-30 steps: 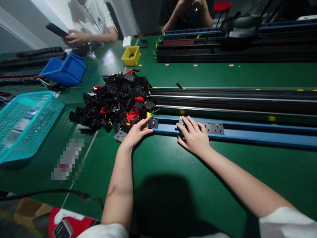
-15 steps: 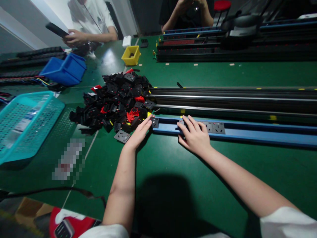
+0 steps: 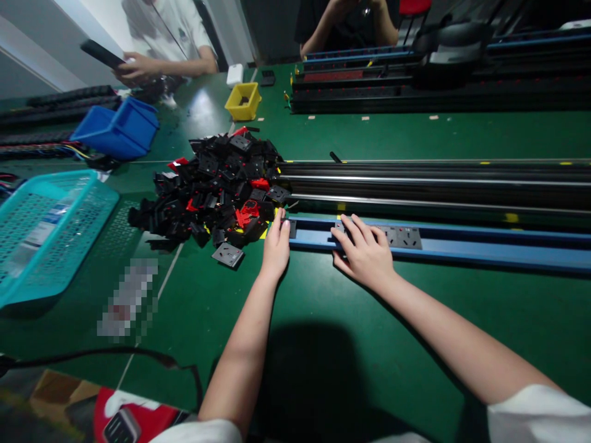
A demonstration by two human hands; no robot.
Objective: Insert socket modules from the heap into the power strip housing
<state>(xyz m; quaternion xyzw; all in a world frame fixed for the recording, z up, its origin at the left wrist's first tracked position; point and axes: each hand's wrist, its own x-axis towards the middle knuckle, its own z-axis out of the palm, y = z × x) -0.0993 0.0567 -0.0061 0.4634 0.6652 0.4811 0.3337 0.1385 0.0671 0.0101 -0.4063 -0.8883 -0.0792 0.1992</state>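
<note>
A long blue rail point(image 3: 484, 251) lies across the green table in front of me. Its left end is in my left hand point(image 3: 276, 246), with the thumb against a black socket module point(image 3: 292, 229) at that end and the fingers closed around the far side. Farther along, my right hand point(image 3: 365, 249) straddles the rail, thumb on the near side and bent fingers over the top. Under and beside these fingers sit black socket modules point(image 3: 407, 237) set in the channel, partly hidden. Between the hands, a stretch of bare channel shows.
A heap of black and red socket parts point(image 3: 231, 178) lies left of the rail, with a loose module point(image 3: 228, 255) near it. Dark metal rails point(image 3: 415, 187) run behind. Baskets include a turquoise one point(image 3: 60, 227), a blue bin point(image 3: 117, 129) and a yellow bin point(image 3: 243, 101). Two people sit opposite.
My left hand has turned more upright and shifted right, its thumb now covering part of the end module. The right hand stays in place on the rail.
</note>
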